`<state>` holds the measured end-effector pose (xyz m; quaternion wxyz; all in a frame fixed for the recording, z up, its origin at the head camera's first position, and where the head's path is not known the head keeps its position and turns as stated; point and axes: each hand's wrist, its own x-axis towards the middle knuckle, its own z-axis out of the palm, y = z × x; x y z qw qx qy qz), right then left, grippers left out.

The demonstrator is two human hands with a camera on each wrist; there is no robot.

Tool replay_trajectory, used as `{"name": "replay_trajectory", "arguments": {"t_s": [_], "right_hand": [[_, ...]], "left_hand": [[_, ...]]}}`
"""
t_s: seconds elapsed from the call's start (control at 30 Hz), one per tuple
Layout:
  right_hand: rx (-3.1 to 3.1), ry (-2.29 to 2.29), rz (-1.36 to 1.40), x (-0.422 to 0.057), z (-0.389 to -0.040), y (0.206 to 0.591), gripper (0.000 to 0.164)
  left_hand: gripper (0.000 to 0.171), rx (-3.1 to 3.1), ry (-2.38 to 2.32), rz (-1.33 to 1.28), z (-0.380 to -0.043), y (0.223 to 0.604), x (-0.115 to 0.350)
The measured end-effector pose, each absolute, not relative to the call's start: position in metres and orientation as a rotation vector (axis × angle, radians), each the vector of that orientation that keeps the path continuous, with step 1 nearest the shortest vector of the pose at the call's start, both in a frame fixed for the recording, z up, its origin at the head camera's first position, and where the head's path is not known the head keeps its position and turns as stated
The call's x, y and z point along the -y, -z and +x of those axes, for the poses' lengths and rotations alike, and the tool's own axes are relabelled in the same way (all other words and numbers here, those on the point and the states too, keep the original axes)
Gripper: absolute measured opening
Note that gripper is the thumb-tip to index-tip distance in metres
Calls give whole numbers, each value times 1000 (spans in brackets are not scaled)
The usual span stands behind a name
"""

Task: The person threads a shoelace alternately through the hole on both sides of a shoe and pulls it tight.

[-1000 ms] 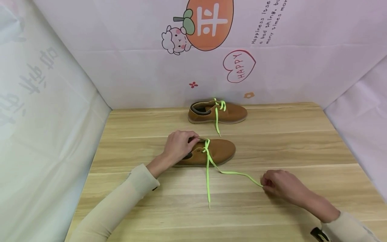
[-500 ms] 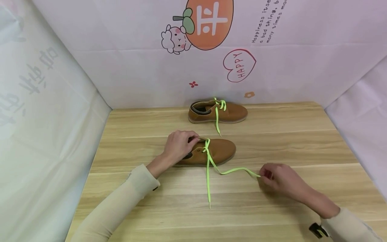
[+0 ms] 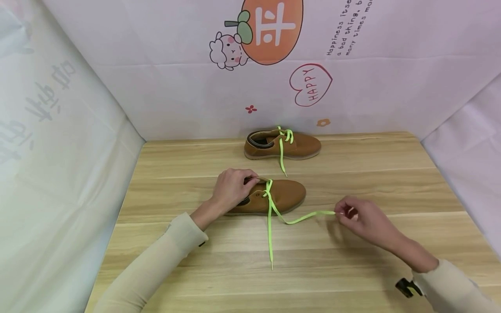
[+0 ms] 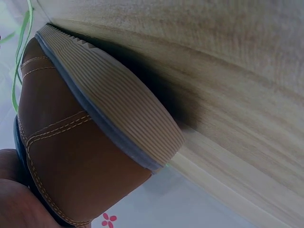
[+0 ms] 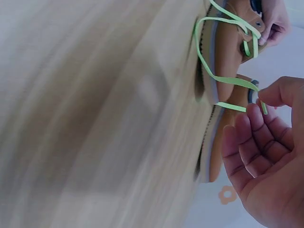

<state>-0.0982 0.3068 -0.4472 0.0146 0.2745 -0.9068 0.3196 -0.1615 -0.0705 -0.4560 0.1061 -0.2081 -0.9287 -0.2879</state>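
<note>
A brown lace-up shoe [image 3: 289, 194] sits mid-table, toe to the right. My left hand [image 3: 232, 188] reaches over its opening and pinches the upper's far edge between thumb and fingers. The shoe's heel and ribbed sole [image 4: 114, 97] fill the left wrist view. Between thumb and forefinger, my right hand [image 3: 364, 219] pinches one end of the neon green shoelace [image 3: 301, 220], raised over the wood to the right. That lace droops in a curve back to the eyelets. The other lace end [image 3: 270, 239] hangs down and lies straight on the table toward me.
A matching brown shoe [image 3: 305, 145] stands behind, near the back wall, with its green lace [image 3: 281, 156] trailing forward. White printed sheets [image 3: 176, 95] enclose the wooden table [image 3: 375, 169] at the back and sides. A dark clip-like piece [image 3: 408, 287] sticks out at the right cuff.
My right hand has moved up and away from me with the lace end, lifting it and slackening the lace. My left hand, the near shoe and the far shoe have stayed put.
</note>
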Motion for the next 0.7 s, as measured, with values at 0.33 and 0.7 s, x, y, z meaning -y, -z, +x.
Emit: {"name": "replay_trajectory", "arguments": {"t_s": [0.33, 0.7], "right_hand": [[2686, -1124, 845, -295, -114, 426, 20], [2517, -1681, 708, -278, -122, 405, 7]], "left_hand": [[7, 2735, 859, -614, -162, 457, 71], [6, 2741, 867, -595, -163, 458, 71]]}}
